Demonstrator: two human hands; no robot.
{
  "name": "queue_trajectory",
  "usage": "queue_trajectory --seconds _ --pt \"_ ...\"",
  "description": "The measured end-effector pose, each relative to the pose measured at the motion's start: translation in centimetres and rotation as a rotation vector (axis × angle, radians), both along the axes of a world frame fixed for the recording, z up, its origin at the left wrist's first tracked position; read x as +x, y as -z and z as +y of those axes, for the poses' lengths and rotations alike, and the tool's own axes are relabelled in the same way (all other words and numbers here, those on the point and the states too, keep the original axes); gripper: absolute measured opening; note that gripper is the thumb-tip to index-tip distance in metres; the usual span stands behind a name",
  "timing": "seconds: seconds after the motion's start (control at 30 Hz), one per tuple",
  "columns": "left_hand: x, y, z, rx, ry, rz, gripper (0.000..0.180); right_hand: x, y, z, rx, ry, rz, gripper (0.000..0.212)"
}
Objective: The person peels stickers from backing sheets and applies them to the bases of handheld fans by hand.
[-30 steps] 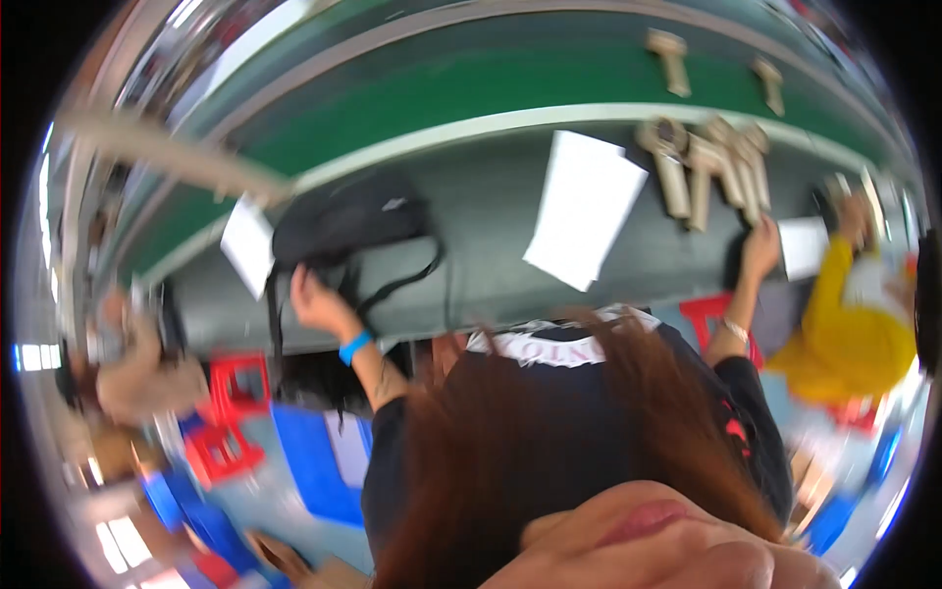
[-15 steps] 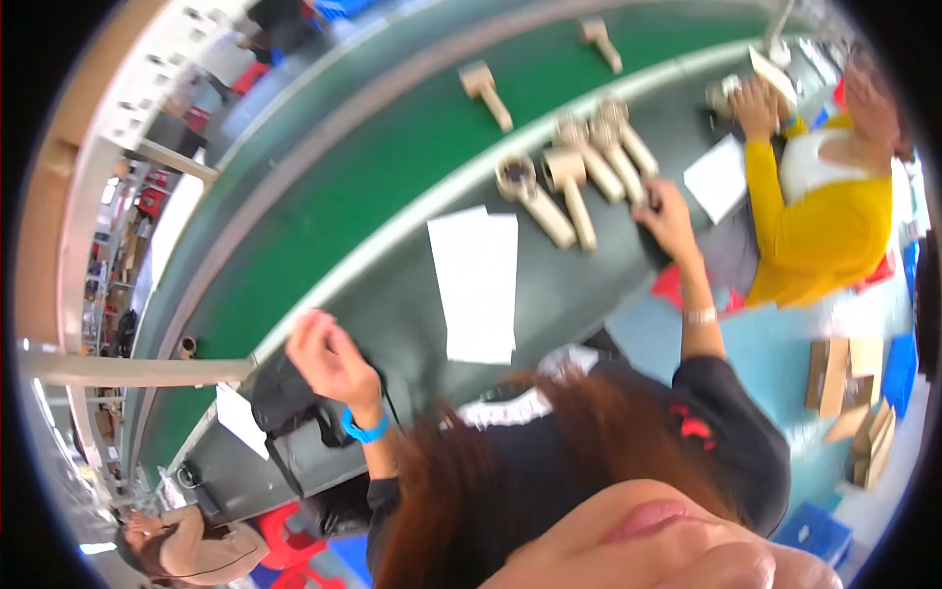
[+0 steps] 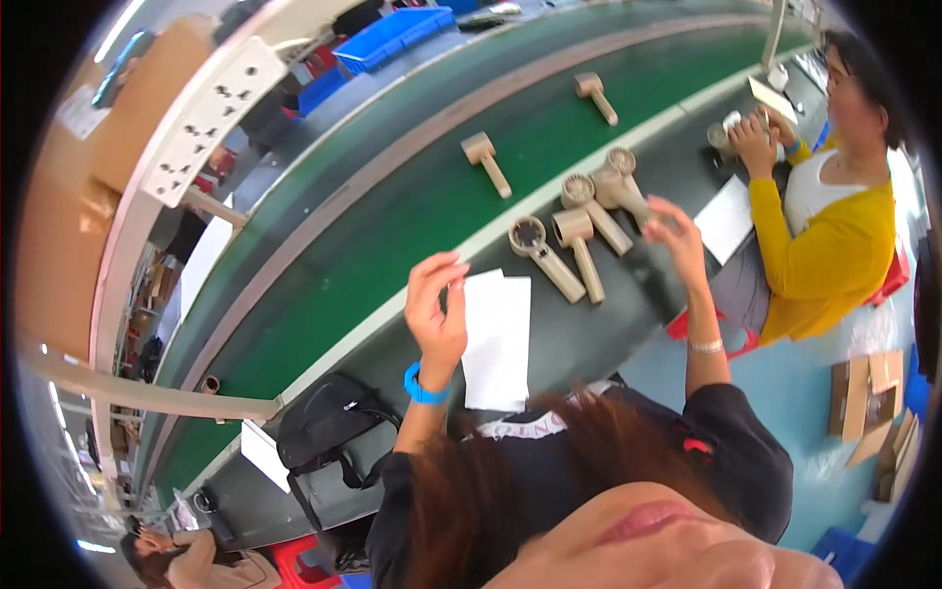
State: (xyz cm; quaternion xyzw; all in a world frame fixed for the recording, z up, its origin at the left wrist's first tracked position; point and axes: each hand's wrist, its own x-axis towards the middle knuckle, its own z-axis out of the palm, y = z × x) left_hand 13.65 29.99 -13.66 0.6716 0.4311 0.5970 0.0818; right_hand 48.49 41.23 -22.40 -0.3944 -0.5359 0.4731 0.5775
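My right hand (image 3: 679, 243) has its fingers closed at the handle end of a beige hair dryer (image 3: 616, 187), whose outline is smeared. Beside it on the dark bench lie several similar beige hair dryers (image 3: 530, 236), handles pointing toward me; some show round grilles. My left hand (image 3: 437, 312) is raised near the upper left edge of white paper sheets (image 3: 498, 344). Its fingers are bent and apart from the thumb, with nothing visible between them. A blue band circles that wrist.
Two beige hair dryers (image 3: 486, 162) lie on the green conveyor (image 3: 324, 265) beyond the bench. A black backpack (image 3: 329, 422) rests at the left. On the right, a person in a yellow top (image 3: 834, 236) handles a beige part near another white sheet (image 3: 724, 218).
My left hand has moved right, from near the backpack to the paper. The hair dryer at my right hand has shifted and turned slightly. The whole view has tilted.
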Motion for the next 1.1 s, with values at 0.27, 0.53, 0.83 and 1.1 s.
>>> queue_trajectory --seconds 0.27,0.53,0.83,1.1 --pt "5.2 1.4 3.8 -0.285 0.312 -0.033 0.017 0.1 -0.9 1.2 -0.08 -0.107 0.086 0.039" --pt "8.0 1.8 5.1 -0.314 0.377 -0.088 0.016 0.4 -1.3 1.4 -0.151 -0.152 0.251 0.035" --pt "15.5 3.4 10.8 -0.434 0.381 -0.022 0.034 -1.3 -1.6 1.2 -0.104 -0.178 0.354 0.034" --pt "17.9 5.9 12.0 -0.415 0.369 -0.148 0.026 -3.1 0.1 -0.1 -0.035 -0.099 0.316 0.032"
